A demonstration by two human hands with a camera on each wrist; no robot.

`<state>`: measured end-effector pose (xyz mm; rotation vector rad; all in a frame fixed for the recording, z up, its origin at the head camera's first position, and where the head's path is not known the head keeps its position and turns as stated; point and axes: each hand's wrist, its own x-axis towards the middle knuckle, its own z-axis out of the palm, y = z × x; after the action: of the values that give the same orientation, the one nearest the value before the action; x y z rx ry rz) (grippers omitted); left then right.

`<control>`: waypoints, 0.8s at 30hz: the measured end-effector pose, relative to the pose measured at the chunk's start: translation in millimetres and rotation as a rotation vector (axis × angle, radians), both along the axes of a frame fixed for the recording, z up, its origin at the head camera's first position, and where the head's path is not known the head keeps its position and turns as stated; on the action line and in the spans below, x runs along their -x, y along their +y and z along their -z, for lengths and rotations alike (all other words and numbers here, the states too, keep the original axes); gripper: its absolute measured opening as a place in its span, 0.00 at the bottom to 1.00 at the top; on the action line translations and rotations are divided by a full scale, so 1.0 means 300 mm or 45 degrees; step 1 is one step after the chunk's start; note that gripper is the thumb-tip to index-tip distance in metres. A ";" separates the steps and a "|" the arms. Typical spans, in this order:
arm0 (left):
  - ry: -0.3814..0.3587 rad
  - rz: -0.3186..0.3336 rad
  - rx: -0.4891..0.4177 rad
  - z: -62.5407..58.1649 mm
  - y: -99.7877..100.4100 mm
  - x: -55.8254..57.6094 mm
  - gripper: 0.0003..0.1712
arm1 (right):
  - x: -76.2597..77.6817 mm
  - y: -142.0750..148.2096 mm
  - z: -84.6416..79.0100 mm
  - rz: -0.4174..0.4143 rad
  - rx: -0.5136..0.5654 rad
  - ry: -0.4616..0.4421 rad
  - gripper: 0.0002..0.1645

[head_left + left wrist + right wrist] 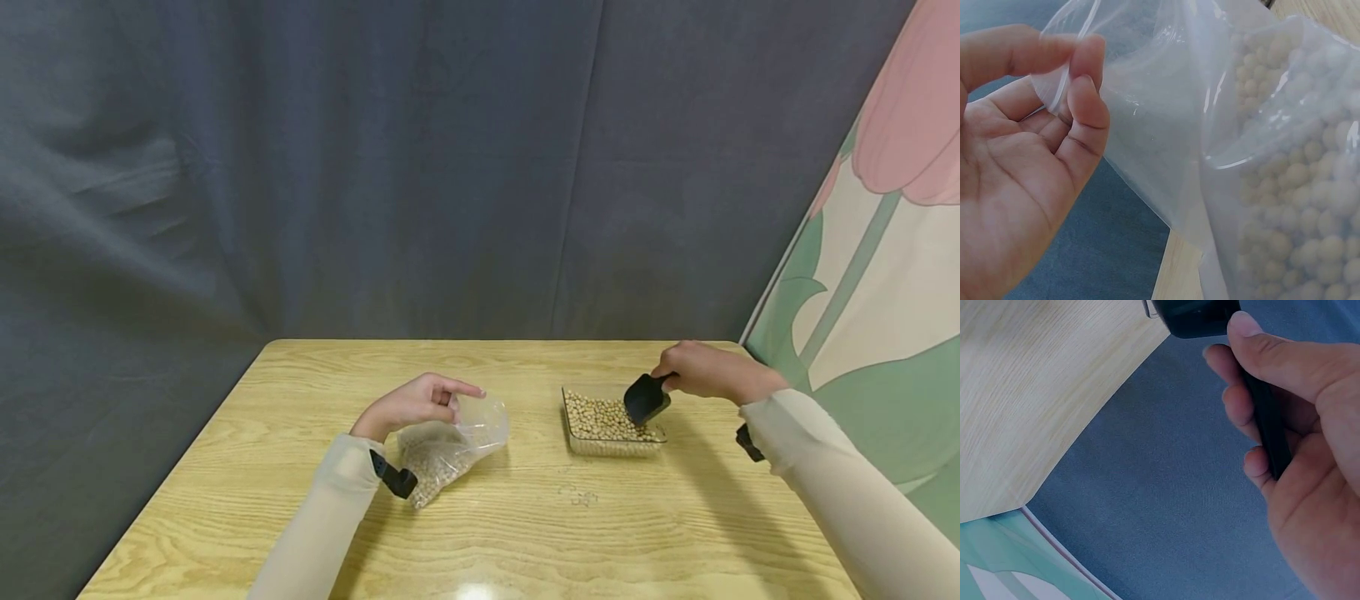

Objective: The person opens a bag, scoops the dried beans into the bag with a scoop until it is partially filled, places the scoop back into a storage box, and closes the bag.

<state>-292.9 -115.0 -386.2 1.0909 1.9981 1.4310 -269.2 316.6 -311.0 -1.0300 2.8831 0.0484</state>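
Observation:
My left hand (420,402) pinches the rim of a clear plastic bag (480,425) between thumb and fingers, and the bag's mouth gapes toward the right. Pale round beans (1297,206), probably soybeans, fill the bag's lower part, which lies on the table. On the right, my right hand (705,370) grips the handle of a black scoop (645,398), fingers wrapped round it in the right wrist view. The scoop's blade tilts down into a clear rectangular container (613,447) holding the same kind of beans (600,417). Its front edge overlaps the beans.
A wooden table (300,467) carries everything. Behind it hangs a dark blue-grey curtain (420,183). At the right side stands a panel with a painted tulip (847,283). Faint small marks (577,497) show on the tabletop in front of the container.

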 end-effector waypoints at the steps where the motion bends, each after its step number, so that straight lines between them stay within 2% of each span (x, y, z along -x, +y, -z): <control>1: -0.004 -0.001 0.000 -0.001 0.000 -0.001 0.29 | 0.000 -0.002 0.001 0.007 -0.003 -0.012 0.07; 9: -0.015 0.008 -0.012 0.003 0.001 -0.002 0.28 | 0.001 -0.030 0.016 0.058 0.060 -0.163 0.07; 15: -0.015 0.005 -0.018 0.007 0.000 0.002 0.28 | 0.001 -0.033 0.026 0.076 0.068 -0.174 0.06; 19: -0.016 0.008 -0.007 0.006 -0.002 0.001 0.28 | 0.004 -0.028 0.041 0.067 0.113 -0.227 0.07; 24: -0.015 0.005 -0.005 0.006 -0.001 -0.001 0.28 | 0.004 -0.018 0.055 0.084 0.155 -0.240 0.08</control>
<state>-292.6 -115.2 -388.0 1.0851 1.9852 1.4370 -270.3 311.3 -327.6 -0.9026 2.7737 -0.2190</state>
